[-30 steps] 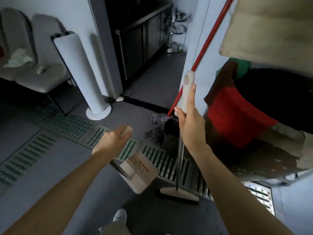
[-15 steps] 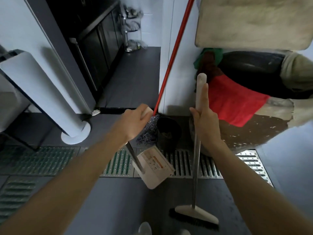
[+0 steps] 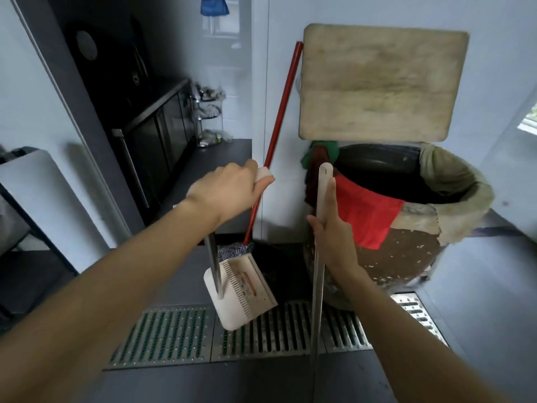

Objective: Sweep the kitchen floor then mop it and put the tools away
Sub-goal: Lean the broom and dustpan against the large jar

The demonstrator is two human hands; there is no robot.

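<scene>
My left hand (image 3: 229, 193) is closed around the white grip of a long-handled white dustpan (image 3: 241, 292), which hangs tilted just above the floor drain grate. My right hand (image 3: 334, 242) grips the metal shaft of a broom (image 3: 318, 286) held upright; its white handle tip reaches up beside the big pot, and its head is out of view below. A mop with a red handle (image 3: 279, 123) leans in the wall corner behind the dustpan, its dark speckled head (image 3: 234, 249) on the floor.
A large dark pot (image 3: 406, 251) draped with red, green and beige cloths stands right of the broom, a worn wooden board (image 3: 377, 82) propped above it. A metal drain grate (image 3: 290, 330) crosses the floor. Dark cabinets (image 3: 157, 132) line a passage at the left; a white panel (image 3: 32, 184) leans at far left.
The view has swung right and closer to the corner. Both hands have carried the dustpan and broom towards the wall by the mop; the broom head has dropped out of view.
</scene>
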